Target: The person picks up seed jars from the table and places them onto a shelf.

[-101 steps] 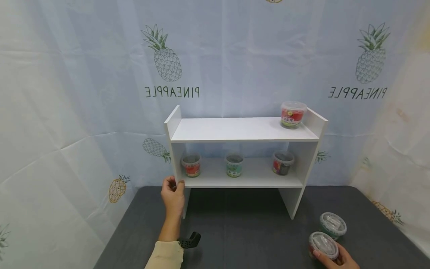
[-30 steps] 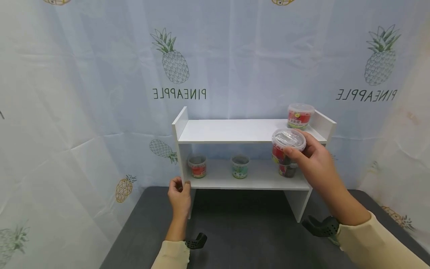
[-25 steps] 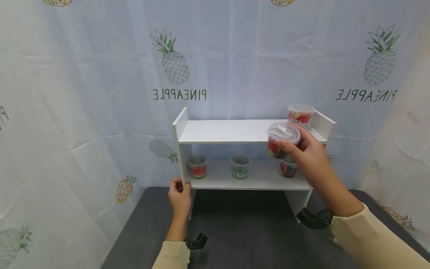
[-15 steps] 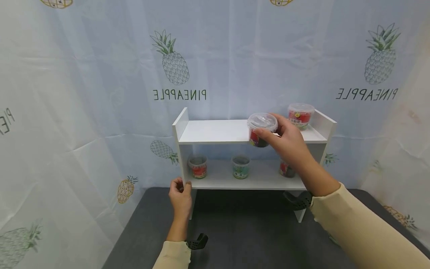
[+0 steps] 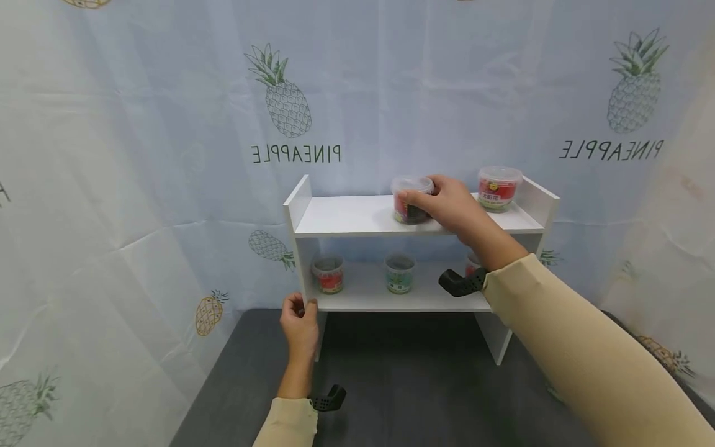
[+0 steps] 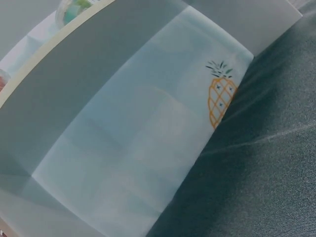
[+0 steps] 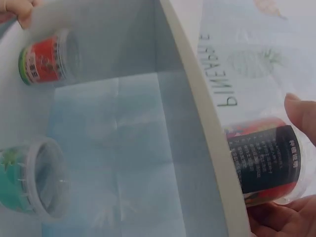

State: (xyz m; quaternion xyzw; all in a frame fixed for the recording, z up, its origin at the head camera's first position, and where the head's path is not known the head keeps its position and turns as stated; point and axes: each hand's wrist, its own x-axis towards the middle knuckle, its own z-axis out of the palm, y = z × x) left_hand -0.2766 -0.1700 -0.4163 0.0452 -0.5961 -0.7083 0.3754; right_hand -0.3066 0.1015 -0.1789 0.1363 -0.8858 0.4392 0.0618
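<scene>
My right hand (image 5: 459, 210) grips a clear-lidded plastic tub (image 5: 403, 208) with a red and black label. It is upright over the middle of the upper board of a white two-tier shelf (image 5: 346, 214), at or just above the surface. In the right wrist view, thumb and fingers lie on either side of the tub (image 7: 264, 160). At the shelf's lower left side panel, my left hand (image 5: 300, 329) pinches the panel's edge. To the right on the upper board stands a red-labelled tub (image 5: 499, 189).
On the lower board are a red tub (image 5: 328, 274) at left, a green tub (image 5: 400, 273) in the middle, and another red tub (image 5: 472, 263) partly behind my right forearm. The shelf stands on a dark table (image 5: 391, 385) before a pineapple-print curtain (image 5: 385, 93).
My right hand has lifted the tub from the table at right, carried it up past the right side, then left and back to the upper board's middle. My left hand stays on the panel.
</scene>
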